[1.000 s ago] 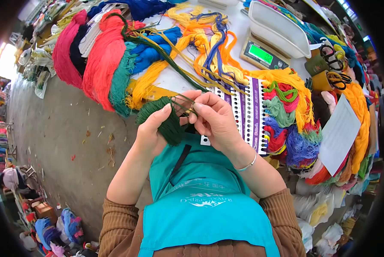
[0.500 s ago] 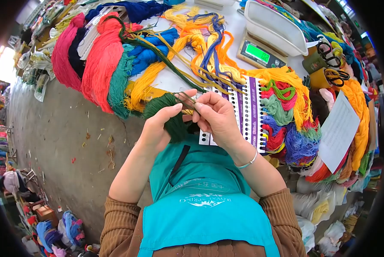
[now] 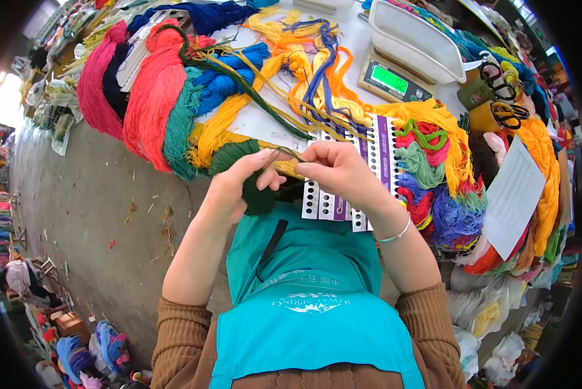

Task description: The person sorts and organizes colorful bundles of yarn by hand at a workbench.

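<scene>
My left hand (image 3: 238, 183) is closed on a dark green skein of thread (image 3: 229, 155), whose bulk hangs below and beside the fingers. A few green strands (image 3: 287, 151) stretch from it across to my right hand (image 3: 340, 172), where thumb and forefinger pinch them. Both hands are above the table's front edge, over the apron. White and purple thread cards with punched holes (image 3: 383, 146) lie just beyond and right of my right hand. Another dark green bundle (image 3: 258, 100) runs across the table behind the hands.
Coral (image 3: 155, 97), magenta and yellow skeins hang over the table's left edge. A digital scale (image 3: 389, 79) with a white tray (image 3: 417, 42) stands at the back. Scissors (image 3: 510, 117) sit in cups at the right, near a paper sheet (image 3: 513, 201) and multicoloured thread.
My hands have moved slightly apart, drawing the strands out between them. The left hand and skein have shifted a little left; the right hand has turned and moved slightly right.
</scene>
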{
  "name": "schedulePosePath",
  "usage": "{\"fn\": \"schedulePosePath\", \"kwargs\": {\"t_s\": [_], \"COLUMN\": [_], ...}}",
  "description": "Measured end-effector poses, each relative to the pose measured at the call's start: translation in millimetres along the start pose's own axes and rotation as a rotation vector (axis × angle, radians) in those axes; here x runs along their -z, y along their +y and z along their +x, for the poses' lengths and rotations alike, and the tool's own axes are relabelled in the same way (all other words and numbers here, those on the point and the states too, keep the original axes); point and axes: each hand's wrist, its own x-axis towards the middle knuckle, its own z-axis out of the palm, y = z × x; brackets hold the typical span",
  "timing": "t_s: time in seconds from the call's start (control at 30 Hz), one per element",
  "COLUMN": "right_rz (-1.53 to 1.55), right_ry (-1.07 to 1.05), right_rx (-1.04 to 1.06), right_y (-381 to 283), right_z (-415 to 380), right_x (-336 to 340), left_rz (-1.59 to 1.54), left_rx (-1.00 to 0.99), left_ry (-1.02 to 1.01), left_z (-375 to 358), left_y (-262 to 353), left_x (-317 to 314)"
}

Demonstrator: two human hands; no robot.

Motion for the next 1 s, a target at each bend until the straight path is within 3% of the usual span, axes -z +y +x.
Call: {"fn": "schedulePosePath", "kwargs": {"t_s": [0.07,0.1,0.17,0.2,0.33,0.4,0.53,0.67,0.77,0.83,1.0], "right_rz": [0.615,0.853,0.955,1.057,0.689,0.510,0.448,0.528,0.594,0.688,0.715], "right_ry": [-0.067,-0.095,-0.053,-0.009,0.026,0.124,0.099,0.134,0.190,0.170,0.186], "right_rx": [-0.153,-0.101,-0.070,-0.038,0.052,0.008,0.031,0.001,0.011,0.023,0.034], "right_y": [-2,0,5,8,15,6,19,17,15,13,24], "right_z": [-3,-2,0,1,5,5,7,5,3,2,4], "right_x": [7,9,0,-5,-27,-41,-46,-48,-47,-43,-38], "left_rz": [-0.087,-0.182,-0.372,-0.384,-0.450,-0.406,-0.352,-0.360,-0.353,-0.397,-0.350], "left_rx": [0.020,-0.001,-0.044,-0.072,-0.067,-0.045,-0.039,-0.026,-0.032,-0.011,-0.031], "left_ry": [-0.080,-0.072,-0.052,-0.160,-0.103,-0.262,-0.277,-0.264,-0.201,-0.032,0.000], "left_z": [-1,-1,-3,1,2,6,5,3,-1,-3,1], "left_y": [3,3,3,-2,-5,-9,-11,-10,-4,2,-6], "left_x": [-2,-8,-17,-10,-19,-13,-15,-16,-24,-33,-19]}}
